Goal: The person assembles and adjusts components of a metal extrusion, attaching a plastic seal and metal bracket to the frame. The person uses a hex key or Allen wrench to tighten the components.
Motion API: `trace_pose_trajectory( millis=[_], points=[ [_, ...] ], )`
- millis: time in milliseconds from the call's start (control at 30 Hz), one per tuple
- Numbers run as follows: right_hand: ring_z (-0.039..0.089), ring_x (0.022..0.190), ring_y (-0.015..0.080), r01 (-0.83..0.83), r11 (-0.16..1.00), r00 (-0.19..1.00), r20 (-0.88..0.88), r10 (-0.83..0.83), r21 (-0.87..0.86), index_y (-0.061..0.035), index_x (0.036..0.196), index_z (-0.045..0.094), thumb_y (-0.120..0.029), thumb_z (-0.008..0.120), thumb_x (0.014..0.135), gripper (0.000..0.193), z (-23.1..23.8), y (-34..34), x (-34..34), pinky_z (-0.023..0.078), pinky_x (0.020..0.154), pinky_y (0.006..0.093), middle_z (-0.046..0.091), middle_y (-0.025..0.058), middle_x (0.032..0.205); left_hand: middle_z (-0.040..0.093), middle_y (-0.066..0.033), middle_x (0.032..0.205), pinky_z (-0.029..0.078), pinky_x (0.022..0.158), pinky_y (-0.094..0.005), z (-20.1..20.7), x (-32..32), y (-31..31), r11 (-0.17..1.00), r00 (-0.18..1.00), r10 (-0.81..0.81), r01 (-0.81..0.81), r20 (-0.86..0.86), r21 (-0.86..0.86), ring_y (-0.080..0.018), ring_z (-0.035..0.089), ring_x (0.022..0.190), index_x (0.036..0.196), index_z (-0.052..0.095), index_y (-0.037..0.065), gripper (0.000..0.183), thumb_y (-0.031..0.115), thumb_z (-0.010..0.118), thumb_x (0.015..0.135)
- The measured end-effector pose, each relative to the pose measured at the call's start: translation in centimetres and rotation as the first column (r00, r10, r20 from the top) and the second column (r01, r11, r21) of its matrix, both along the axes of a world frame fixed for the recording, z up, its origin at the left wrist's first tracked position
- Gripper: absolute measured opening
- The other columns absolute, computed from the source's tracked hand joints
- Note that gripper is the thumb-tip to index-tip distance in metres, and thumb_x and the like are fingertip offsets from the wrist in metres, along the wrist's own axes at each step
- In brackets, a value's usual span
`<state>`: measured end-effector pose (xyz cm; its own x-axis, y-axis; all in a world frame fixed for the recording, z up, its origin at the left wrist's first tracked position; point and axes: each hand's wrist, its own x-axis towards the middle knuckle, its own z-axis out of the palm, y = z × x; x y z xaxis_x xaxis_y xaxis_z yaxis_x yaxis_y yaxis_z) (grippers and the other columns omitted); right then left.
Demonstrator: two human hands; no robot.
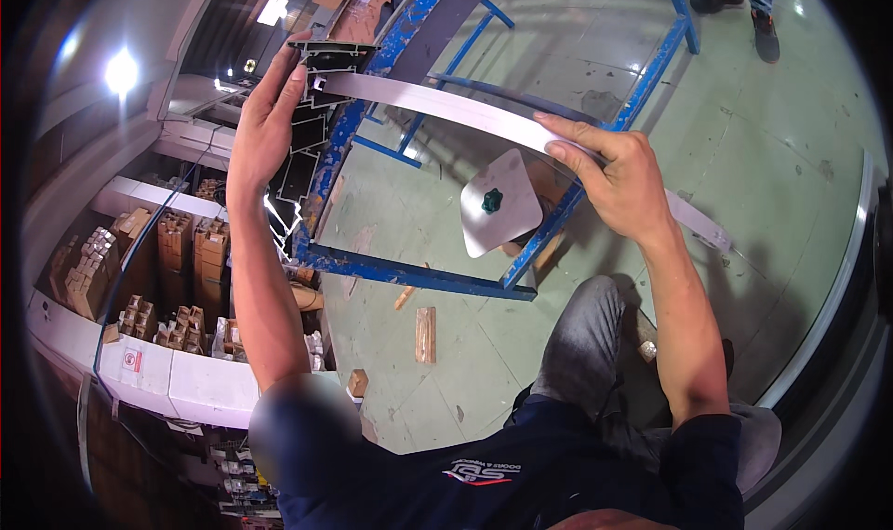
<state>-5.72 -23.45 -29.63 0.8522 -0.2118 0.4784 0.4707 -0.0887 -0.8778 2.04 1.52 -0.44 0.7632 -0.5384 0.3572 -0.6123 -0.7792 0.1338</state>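
A long white strip (437,107) slants across the view from the ends of the stacked metal profiles down to the right. My right hand (614,172) pinches it between thumb and fingers, and its tail continues beyond my wrist. At the upper left, my left hand (265,134) has its thumb and fingers closed about the end of a dark metal profile (335,57), the top one of the stack. Just below that profile, the strip's far end meets the hollow profile ends. Part of my left fingers is hidden behind the profile.
A worn blue metal frame (409,268) stands before me on the green floor. Inside it is a pale square plate with a dark green knob (492,201). Shelves of boxed profiles (181,251) line the left. A person's shoes (765,37) show at the upper right.
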Motion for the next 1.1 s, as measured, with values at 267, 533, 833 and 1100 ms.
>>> trace_pose_trajectory(
  millis=[267, 533, 833, 1100],
  points=[
    [0.075, 0.081, 0.0284, 0.218, 0.959, 0.973, -0.041, -0.229, -0.181, -0.0125, 0.12, 0.078, -0.019, 0.073, 0.095, 0.027, 4.9, -1.3, -4.7, 0.055, 0.072, 0.034, 0.077, 0.0159, 0.098, 0.06, -0.0133, 0.147, 0.036, 0.117, -0.0351, -0.3, 0.2, 0.4, 1.0, 1.0, -0.001, 0.002, 0.027, -0.007, -0.0181, 0.049, 0.14, 0.155, 0.05, 0.012, 0.047, 0.03, 0.05, 0.112],
    [0.064, 0.057, 0.0298, 0.673, 0.407, 0.719, 0.417, -0.556, -0.618, -0.0142, 0.103, 0.079, -0.023, 0.074, 0.091, 0.016, 15.6, -0.2, -11.1, 0.048, 0.053, 0.0393, 0.067, 0.008, 0.07, 0.069, -0.0146, 0.134, 0.045, 0.108, -0.0359, -0.4, 1.2, 1.3, 0.997, 0.984, -0.066, 0.06, 0.164, 0.043, -0.019, 0.062, 0.125, 0.153, 0.052, 0.015, 0.048, 0.033, 0.054, 0.109],
    [0.066, 0.05, 0.0139, 0.742, 0.272, 0.659, 0.591, -0.466, -0.613, -0.0061, 0.081, 0.075, -0.017, 0.074, 0.063, 0.021, 17.0, 2.7, -8.3, 0.044, 0.038, 0.03, 0.061, 0.0002, 0.059, 0.071, -0.0184, 0.13, 0.046, 0.107, -0.0381, -0.7, 0.8, 1.1, 0.999, 0.981, -0.044, 0.038, 0.187, 0.035, -0.0255, 0.065, 0.127, 0.153, 0.052, 0.017, 0.046, 0.032, 0.054, 0.109],
    [0.072, 0.064, 0.0135, 0.629, 0.387, 0.769, 0.47, -0.433, -0.674, -0.0179, 0.07, 0.077, -0.015, 0.076, 0.07, 0.003, 18.3, 3.6, -7.3, 0.045, 0.046, 0.0295, 0.068, -0.0022, 0.061, 0.069, -0.0194, 0.133, 0.045, 0.109, -0.0392, -0.4, 0.7, 0.7, 1.0, 0.994, -0.028, 0.028, 0.109, 0.003, -0.0261, 0.062, 0.13, 0.153, 0.052, 0.017, 0.048, 0.035, 0.053, 0.109]
  ],
)
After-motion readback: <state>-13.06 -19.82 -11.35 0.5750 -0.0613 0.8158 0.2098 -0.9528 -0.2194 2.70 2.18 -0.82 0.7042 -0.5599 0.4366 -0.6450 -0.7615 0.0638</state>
